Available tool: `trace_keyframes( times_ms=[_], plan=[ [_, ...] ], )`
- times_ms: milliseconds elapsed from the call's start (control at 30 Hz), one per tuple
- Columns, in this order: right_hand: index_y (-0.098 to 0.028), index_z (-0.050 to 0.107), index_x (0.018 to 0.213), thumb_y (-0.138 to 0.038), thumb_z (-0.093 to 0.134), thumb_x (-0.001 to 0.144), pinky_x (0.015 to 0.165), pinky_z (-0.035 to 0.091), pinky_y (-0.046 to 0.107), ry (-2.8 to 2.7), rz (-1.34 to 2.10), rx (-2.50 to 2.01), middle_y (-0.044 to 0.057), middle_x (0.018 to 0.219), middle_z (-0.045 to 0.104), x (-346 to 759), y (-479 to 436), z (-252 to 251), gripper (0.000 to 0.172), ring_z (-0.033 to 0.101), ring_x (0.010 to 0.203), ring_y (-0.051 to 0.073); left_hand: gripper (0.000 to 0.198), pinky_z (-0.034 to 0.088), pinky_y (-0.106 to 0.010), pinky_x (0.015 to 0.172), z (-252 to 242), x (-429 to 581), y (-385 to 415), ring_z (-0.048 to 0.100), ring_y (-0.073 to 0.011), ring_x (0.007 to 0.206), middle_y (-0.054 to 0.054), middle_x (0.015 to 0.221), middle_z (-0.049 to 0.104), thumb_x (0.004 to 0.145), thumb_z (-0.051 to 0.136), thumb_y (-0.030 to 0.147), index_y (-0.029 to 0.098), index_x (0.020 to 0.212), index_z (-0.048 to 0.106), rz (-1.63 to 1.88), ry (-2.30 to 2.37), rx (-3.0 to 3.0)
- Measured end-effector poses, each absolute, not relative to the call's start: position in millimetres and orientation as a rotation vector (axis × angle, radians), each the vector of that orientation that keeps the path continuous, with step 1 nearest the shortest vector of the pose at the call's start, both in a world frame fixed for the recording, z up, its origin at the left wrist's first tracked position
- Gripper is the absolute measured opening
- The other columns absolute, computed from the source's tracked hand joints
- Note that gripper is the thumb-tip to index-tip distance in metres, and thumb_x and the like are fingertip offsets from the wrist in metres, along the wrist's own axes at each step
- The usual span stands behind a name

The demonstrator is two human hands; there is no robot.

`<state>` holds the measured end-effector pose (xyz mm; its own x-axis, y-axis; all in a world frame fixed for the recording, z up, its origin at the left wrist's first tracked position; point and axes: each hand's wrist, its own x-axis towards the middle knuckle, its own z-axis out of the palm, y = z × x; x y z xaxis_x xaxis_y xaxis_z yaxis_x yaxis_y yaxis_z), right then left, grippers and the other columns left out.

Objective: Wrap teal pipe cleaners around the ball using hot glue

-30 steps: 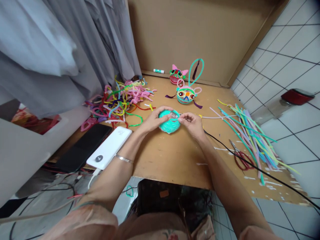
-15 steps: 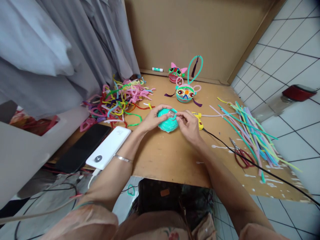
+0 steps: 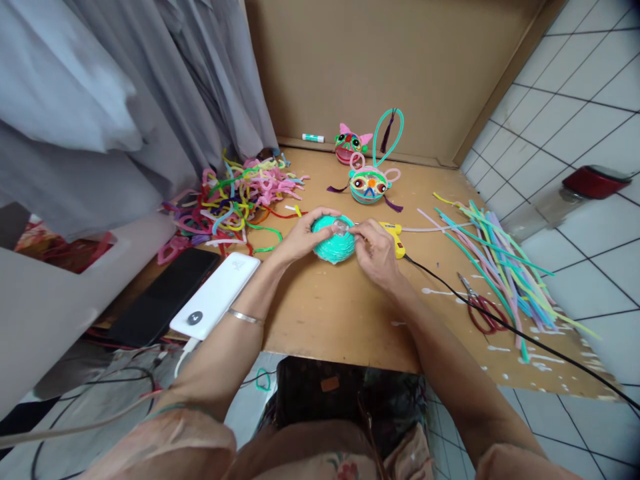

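A round ball wound with turquoise pipe cleaner (image 3: pixel 334 247) sits in my left hand (image 3: pixel 305 238), whose fingers curl over its far side and whose thumb lies on top. Near the thumb a clear, shiny patch of the ball shows between the windings. At the ball's right edge, my right hand (image 3: pixel 376 250) pinches the end of the turquoise strand; the fingertips hide most of it. Just beyond that hand lies a yellow hot glue gun (image 3: pixel 397 240), partly covered by the fingers.
Two finished animal-face balls, one turquoise (image 3: pixel 369 185) and one pink-eared (image 3: pixel 349 147), stand at the back beside a glue stick (image 3: pixel 313 138). Left are tangled pipe cleaners (image 3: pixel 240 193), a black phone (image 3: pixel 163 297) and a white power bank (image 3: pixel 216 295). Right are straight pipe cleaners (image 3: pixel 500 260), red-handled scissors (image 3: pixel 483 310) and a black cord (image 3: pixel 460 297).
The turquoise strand that crossed the clear patch has been drawn aside to the right, so more of the patch shows. My left hand keeps its hold on the ball.
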<state>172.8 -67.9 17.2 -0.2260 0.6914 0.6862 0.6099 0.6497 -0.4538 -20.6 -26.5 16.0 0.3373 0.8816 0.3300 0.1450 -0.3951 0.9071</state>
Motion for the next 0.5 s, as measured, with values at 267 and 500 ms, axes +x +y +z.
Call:
trace_keyframes(
  times_ms=[267, 500],
  plan=[
    [-0.02, 0.065, 0.086, -0.026, 0.056, 0.087, 0.071, 0.049, 0.032, -1.81, 0.184, -1.062, 0.004, 0.082, 0.065, 165.2, -72.5, 20.1, 0.011, 0.06, 0.074, 0.017, 0.052, 0.051, -0.037, 0.094, 16.4, -19.1, -26.6, 0.064, -0.0236, 0.107, -0.009, 0.118, 0.069, 0.074, 0.07, 0.051, 0.016, 0.112, 0.063, 1.128, 0.929, 1.757],
    [-0.021, 0.065, 0.078, -0.029, 0.062, 0.084, 0.066, 0.049, 0.03, -1.664, 0.335, -1.102, 0.002, 0.078, 0.066, 162.6, -70.9, 18.0, 0.011, 0.058, 0.069, 0.015, 0.059, 0.051, -0.037, 0.096, 15.2, -18.9, -25.7, 0.063, -0.0254, 0.11, -0.011, 0.12, 0.068, 0.072, 0.073, 0.058, 0.016, 0.113, 0.064, 1.128, 0.933, 1.775]
  ],
)
